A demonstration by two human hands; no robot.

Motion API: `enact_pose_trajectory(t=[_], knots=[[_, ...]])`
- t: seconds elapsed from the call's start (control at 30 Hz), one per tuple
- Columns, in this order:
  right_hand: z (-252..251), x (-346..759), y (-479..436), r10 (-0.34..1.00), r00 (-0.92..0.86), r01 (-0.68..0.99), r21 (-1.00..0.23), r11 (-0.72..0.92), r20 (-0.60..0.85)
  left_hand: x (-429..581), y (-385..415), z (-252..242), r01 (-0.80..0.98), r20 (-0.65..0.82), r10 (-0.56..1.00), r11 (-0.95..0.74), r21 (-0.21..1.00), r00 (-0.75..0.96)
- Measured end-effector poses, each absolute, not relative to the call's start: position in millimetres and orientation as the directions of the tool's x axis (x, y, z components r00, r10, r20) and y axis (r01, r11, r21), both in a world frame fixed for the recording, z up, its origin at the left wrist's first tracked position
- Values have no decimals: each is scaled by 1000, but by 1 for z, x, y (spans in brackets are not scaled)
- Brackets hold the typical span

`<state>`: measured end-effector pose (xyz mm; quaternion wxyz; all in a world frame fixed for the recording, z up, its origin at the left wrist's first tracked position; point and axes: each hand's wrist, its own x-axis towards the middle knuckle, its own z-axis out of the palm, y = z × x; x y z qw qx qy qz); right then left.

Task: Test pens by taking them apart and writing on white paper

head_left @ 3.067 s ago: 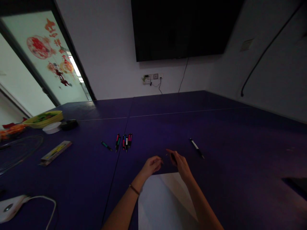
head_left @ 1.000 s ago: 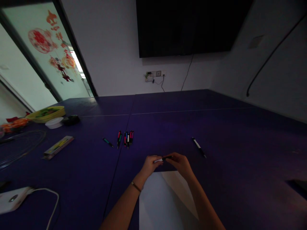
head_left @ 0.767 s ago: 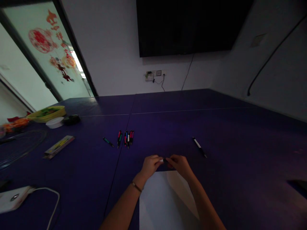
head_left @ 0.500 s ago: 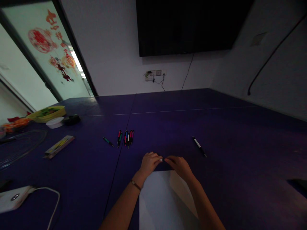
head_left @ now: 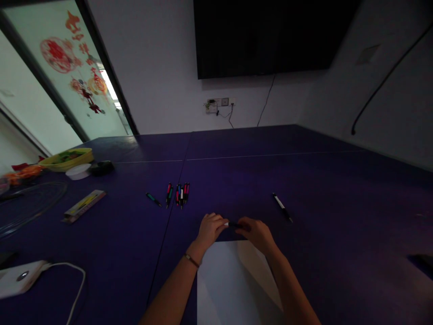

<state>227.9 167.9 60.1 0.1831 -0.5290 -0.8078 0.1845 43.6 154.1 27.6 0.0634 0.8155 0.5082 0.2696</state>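
Note:
My left hand (head_left: 209, 229) and my right hand (head_left: 257, 233) meet just above the far edge of a white sheet of paper (head_left: 233, 284). Between them they pinch a small pen (head_left: 232, 224), white at the left end and black at the right. The left fingers close on the white end and the right fingers close on the black end. A thin bracelet sits on my left wrist. The dark blue table (head_left: 237, 176) lies under everything.
A bunch of coloured pens (head_left: 178, 193) and a single teal pen (head_left: 153, 199) lie ahead left. A black-and-white pen (head_left: 282, 207) lies ahead right. Far left: a flat box (head_left: 84, 205), a yellow tray (head_left: 66, 159), a white device with cable (head_left: 20, 280).
Three seconds ago my hands were apart with small pieces in them. They came together on the pen and have stayed joined, shifting only slightly over the last second.

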Motion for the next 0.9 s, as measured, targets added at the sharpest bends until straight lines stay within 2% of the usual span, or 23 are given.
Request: enact_pose_trajectory(t=[0.2, 0.33, 0.5, 0.57, 0.73, 0.9], knots=[[61, 226, 167, 930, -360, 822, -450, 351, 68, 44, 154, 29, 782, 393, 849, -498, 375, 353], [62, 230, 168, 914, -382, 829, -387, 403, 134, 44, 153, 29, 790, 389, 854, -489, 370, 346], [60, 231, 168, 875, -476, 825, -298, 479, 87, 42, 154, 30, 798, 385, 856, -484, 359, 346], [60, 231, 169, 859, -501, 816, -273, 510, 109, 41, 154, 30, 804, 382, 854, -487, 342, 354], [60, 229, 170, 825, -517, 785, -257, 563, 226, 44, 152, 32, 812, 393, 841, -500, 301, 372], [55, 223, 167, 883, -450, 837, -280, 470, 136, 45, 151, 36, 822, 428, 820, -512, 250, 381]])
